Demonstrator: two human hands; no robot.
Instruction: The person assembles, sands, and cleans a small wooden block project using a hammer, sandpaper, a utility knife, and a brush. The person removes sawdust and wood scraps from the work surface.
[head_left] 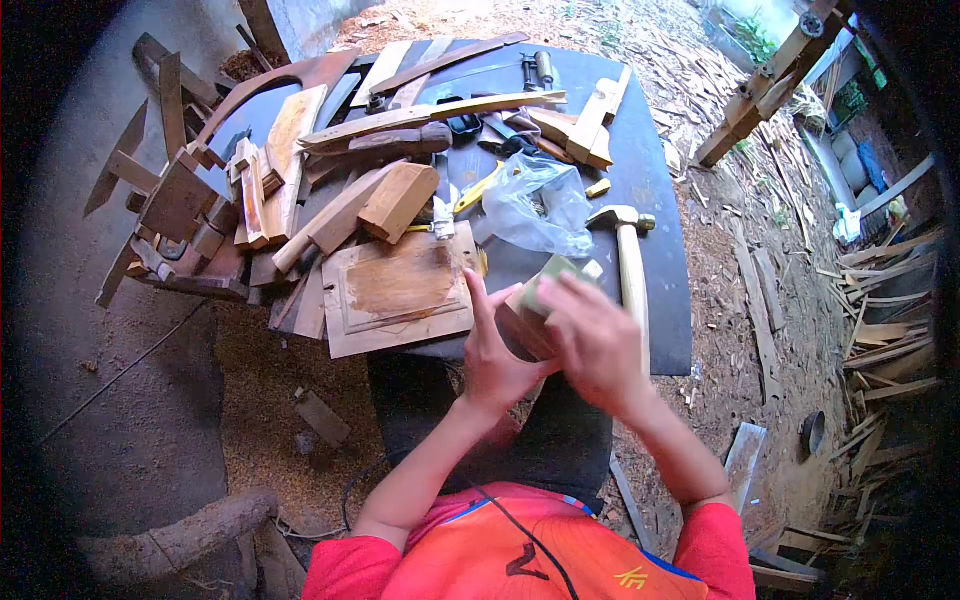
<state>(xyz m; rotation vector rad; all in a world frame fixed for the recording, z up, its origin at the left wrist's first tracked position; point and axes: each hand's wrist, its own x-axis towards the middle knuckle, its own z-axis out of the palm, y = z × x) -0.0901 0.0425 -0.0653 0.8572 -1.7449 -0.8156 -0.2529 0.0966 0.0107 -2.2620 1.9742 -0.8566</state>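
In front of my chest, my left hand [497, 365] supports a brown piece of wood [525, 325], its thumb and index finger spread wide around one side. My right hand [597, 345] is slightly blurred and closes over a folded greenish sheet [545, 283] that looks like sandpaper, pressed against the wood. Part of the wood is hidden behind both hands. To the left of them lies a square wooden panel [400, 290] with a raised centre. A hammer [628, 260] with a pale handle rests just beyond my right hand.
The dark table [655, 170] carries wooden blocks [400, 200], long wood strips [430, 118], a clear plastic bag [540, 205], a yellow-handled tool [478, 190] and a clamp-like metal tool [540, 70]. A wooden post [770, 85] stands at right. Scrap wood and shavings cover the ground.
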